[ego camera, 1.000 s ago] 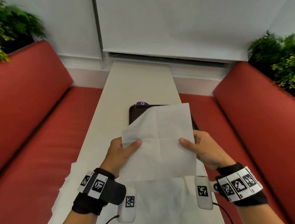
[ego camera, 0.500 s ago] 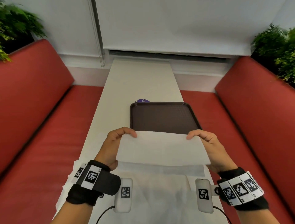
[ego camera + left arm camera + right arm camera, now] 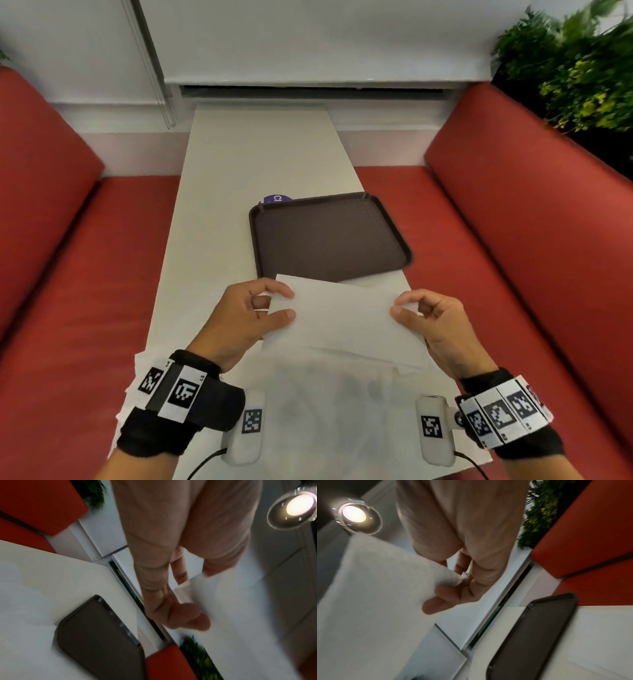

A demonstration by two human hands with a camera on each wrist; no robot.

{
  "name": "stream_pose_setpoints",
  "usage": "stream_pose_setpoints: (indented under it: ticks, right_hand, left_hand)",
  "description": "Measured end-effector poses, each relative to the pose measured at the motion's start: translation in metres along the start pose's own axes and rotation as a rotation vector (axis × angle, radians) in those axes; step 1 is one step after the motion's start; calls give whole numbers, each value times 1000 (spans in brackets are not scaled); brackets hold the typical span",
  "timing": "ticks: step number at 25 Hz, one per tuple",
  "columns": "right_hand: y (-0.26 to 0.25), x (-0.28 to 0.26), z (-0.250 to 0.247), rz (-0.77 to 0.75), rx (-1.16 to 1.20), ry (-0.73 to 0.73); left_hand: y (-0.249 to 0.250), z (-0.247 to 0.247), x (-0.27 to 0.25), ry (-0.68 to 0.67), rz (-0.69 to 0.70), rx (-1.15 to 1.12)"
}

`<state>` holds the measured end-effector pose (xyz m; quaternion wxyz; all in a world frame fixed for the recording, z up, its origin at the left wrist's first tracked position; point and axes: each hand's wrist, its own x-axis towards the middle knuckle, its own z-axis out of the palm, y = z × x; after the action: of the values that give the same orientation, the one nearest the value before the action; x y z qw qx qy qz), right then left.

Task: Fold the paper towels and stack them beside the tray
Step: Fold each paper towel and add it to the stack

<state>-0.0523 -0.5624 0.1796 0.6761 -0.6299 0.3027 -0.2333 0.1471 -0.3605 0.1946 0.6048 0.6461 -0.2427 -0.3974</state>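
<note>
i hold one paper towel (image 3: pixel 342 318) in the air between my two hands, just above the near end of the long white tabletop (image 3: pixel 239 164). it is already doubled over once, so it makes a wide, shallow band whose long axis runs left to right, from one hand to the other. my left hand (image 3: pixel 246 318) pinches its left end between thumb and curled fingers; my right hand (image 3: pixel 435 322) pinches its right end the same way. each grip is clenched on the towel, and neither is nearer the middle than the other.

the dark brown tray (image 3: pixel 329 236) lies flat on the tabletop straight ahead of the towel, away from me; the towel's far edge overlaps the tray's near rim from my viewpoint. more loose white paper towels (image 3: pixel 325 404) lie spread on the tabletop below my wrists, close to me. a small purple item (image 3: pixel 276 198) peeks out behind the tray's far left corner; i cannot tell what it is.

as i judge it, the next fold would bring one hand across to the other along that left-to-right axis. bare tabletop shows to the left of the tray, on my left hand's side, a likely spot for the stack. red benches (image 3: pixel 513 222) flank the tabletop.
</note>
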Motion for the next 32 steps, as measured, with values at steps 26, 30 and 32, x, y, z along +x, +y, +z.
stream_pose_setpoints:
  ticks: [26, 30, 32]
  right_hand:
    - [146, 23, -112, 426, -780, 232]
    - [130, 9, -84, 246, -828, 145]
    - [137, 3, -54, 238, -861, 23]
  left_hand:
    - [-118, 175, 221, -327, -152, 1225]
    - [-98, 125, 159, -141, -58, 844]
    - [-95, 88, 105, -81, -169, 751]
